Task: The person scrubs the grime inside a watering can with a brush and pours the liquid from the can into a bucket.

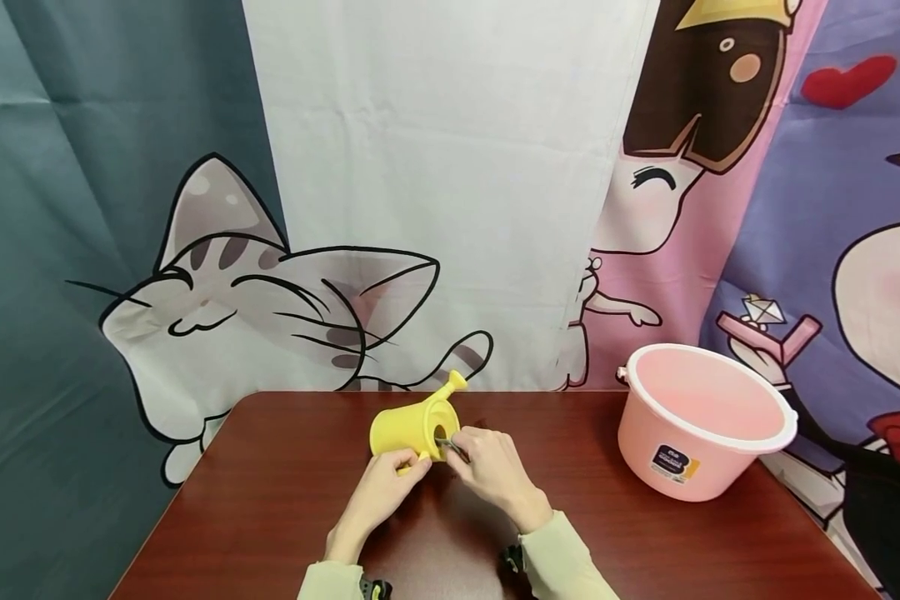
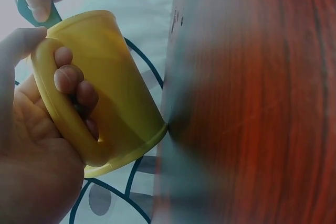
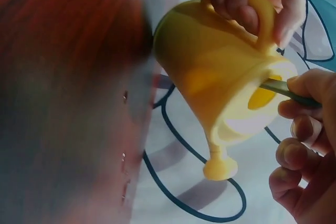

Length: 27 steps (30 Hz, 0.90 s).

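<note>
A yellow toy watering can [image 1: 401, 430] lies tipped on its side at the far part of the table, its open top towards the right. My left hand [image 1: 381, 490] grips its handle [image 2: 63, 114], fingers curled through the loop. At the opening, my right hand [image 1: 495, 471] pinches a thin, dark green tool [image 3: 286, 91] between thumb and forefinger. The tool's far end goes inside the can, where its tip is hidden. In the right wrist view the spout [image 3: 220, 166] points down and the remaining right fingers are loosely curled.
A pink bucket [image 1: 693, 450] with a white rim stands on the right of the brown wooden table [image 1: 270, 492]. Behind the table's back edge hangs a cartoon-printed curtain [image 1: 450, 167].
</note>
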{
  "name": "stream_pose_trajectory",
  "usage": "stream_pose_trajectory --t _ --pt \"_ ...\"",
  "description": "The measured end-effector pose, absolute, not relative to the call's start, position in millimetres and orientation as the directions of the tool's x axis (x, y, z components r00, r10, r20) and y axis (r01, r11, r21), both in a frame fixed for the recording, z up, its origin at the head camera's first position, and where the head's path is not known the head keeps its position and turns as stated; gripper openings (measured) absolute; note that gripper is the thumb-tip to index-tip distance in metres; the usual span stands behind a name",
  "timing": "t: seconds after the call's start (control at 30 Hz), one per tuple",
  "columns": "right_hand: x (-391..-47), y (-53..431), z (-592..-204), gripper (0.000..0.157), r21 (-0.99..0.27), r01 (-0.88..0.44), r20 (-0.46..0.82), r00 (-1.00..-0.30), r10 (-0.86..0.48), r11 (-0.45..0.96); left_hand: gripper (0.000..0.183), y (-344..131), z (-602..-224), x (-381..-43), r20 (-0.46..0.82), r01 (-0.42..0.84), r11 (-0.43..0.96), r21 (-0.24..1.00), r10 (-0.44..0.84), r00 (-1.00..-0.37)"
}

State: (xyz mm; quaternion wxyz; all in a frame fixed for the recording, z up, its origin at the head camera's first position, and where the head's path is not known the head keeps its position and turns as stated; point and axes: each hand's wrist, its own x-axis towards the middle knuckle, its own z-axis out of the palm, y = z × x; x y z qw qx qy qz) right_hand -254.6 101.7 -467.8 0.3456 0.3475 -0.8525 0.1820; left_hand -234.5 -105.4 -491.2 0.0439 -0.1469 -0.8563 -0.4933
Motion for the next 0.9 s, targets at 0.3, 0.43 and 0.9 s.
stream_pose_trajectory --t 0.3,0.43,0.9 --pt "-255 101 -472 0.029 -0.112 -0.671 0.703 -0.575 -0.419 0.733 0.037 -105 -490 -235 0.217 0.296 0.471 0.831 0.215 -0.952" --pt "-255 103 -468 0.031 -0.116 -0.672 0.715 -0.567 -0.408 0.731 0.037 -105 -491 -235 0.212 0.292 0.469 0.833 0.216 -0.953" --pt "-246 107 -447 0.032 -0.106 -0.722 0.758 -0.504 -0.414 0.684 0.039 -106 -492 -235 0.195 0.279 0.459 0.843 0.221 -0.956"
